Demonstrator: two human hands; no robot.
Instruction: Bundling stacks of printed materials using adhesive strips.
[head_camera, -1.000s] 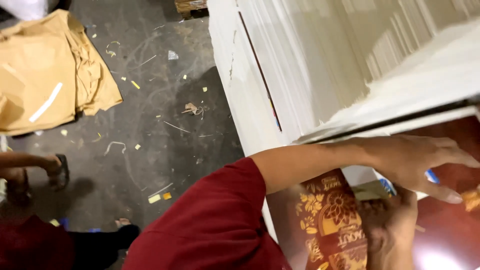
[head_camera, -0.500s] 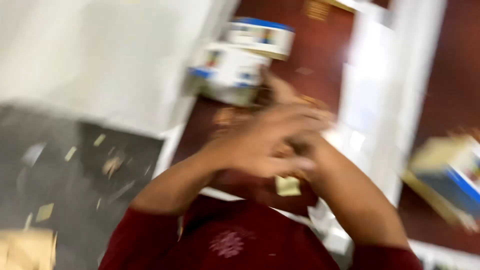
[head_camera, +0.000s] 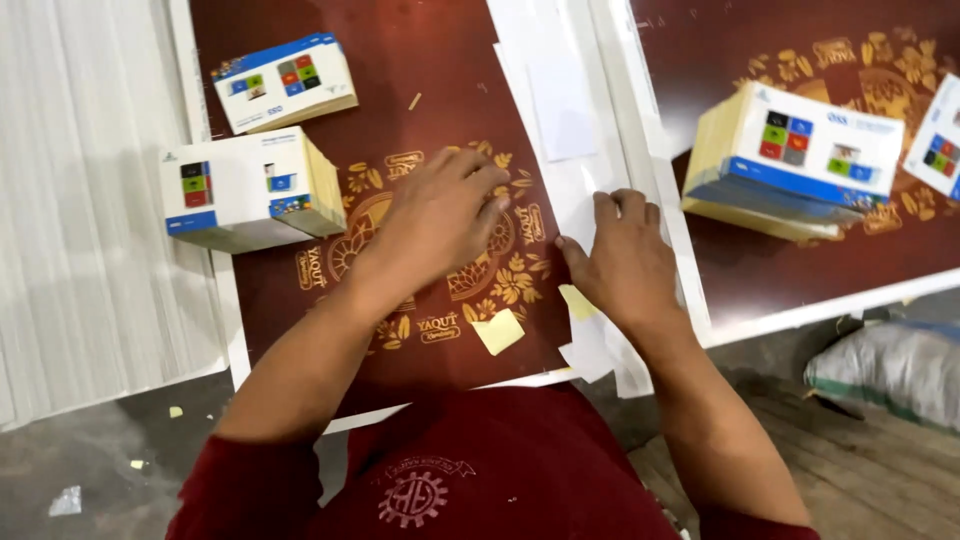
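In the head view, the left hand (head_camera: 440, 215) lay flat on the dark red printed sheet (head_camera: 400, 110), fingers spread loosely and clamped on nothing. At its three o'clock, the right hand (head_camera: 625, 255) rested palm down on the white paper strips (head_camera: 565, 120), fingers together and gripping nothing. A small yellow slip (head_camera: 498, 331) lay at six o'clock between the wrists. Two stacks of printed cards (head_camera: 255, 185) sat at ten o'clock, another stack (head_camera: 795, 160) at two o'clock.

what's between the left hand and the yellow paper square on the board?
Head view: bare dark red board with gold floral print; nothing lies between the left hand and the yellow paper square.
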